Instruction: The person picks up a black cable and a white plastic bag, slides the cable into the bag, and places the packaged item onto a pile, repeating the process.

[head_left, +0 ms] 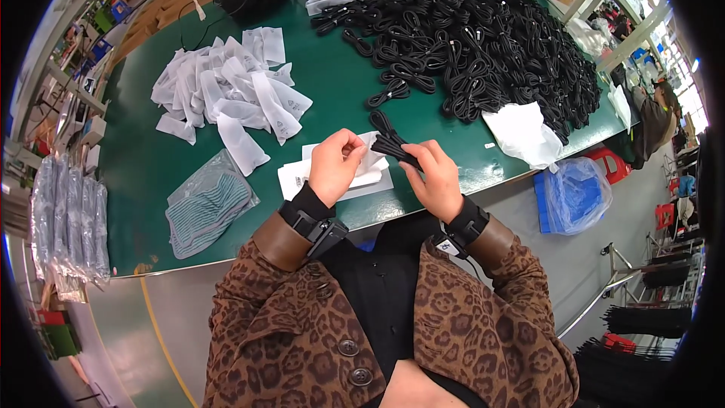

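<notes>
Near the table's front edge, my right hand (436, 180) is closed on a coiled black cable (390, 145). My left hand (336, 166) pinches the edge of a small white bag (368, 159), and the cable's end is at the bag's mouth. How far the cable reaches inside is hard to see. Beneath both hands lies a stack of flat white bags (291, 174). Just beyond the held cable, another coiled cable (380, 120) rests on the green table (317, 91).
A large heap of coiled black cables (483, 53) covers the far right. White pouches (226, 91) are piled at the left, with striped knitted fabric (208, 215) in front. A crumpled white sheet (523, 134) lies right, above a blue bin (555, 200) with a clear liner.
</notes>
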Action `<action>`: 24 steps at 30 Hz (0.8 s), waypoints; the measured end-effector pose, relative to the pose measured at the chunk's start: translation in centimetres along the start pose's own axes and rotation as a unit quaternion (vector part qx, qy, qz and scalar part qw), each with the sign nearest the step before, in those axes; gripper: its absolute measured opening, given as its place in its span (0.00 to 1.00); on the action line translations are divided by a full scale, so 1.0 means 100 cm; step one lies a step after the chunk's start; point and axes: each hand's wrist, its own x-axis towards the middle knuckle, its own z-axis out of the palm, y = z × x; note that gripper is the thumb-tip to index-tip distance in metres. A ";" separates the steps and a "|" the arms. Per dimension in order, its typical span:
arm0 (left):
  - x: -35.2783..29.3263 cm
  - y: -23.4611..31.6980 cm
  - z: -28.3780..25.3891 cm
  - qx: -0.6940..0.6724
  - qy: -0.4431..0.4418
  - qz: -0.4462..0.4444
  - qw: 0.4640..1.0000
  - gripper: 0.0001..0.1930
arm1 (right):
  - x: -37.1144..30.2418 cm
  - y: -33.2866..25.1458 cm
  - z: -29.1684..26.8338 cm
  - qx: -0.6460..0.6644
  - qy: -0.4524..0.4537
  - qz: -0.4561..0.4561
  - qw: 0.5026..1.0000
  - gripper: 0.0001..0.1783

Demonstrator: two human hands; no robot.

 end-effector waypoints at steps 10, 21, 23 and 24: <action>-0.001 0.012 -0.001 0.097 -0.016 0.154 0.983 0.03 | 0.017 0.009 -0.021 -0.092 -0.051 -0.160 0.982 0.19; -0.001 0.027 -0.006 0.177 -0.070 0.316 0.929 0.07 | 0.015 0.019 -0.013 0.468 -0.230 0.480 0.705 0.13; 0.000 0.027 -0.008 0.181 -0.078 0.316 0.928 0.07 | 0.012 0.008 -0.007 0.344 -0.193 0.382 0.836 0.15; 0.002 0.026 -0.009 0.168 -0.062 0.311 0.934 0.07 | 0.012 0.005 -0.004 0.276 -0.170 0.326 0.888 0.16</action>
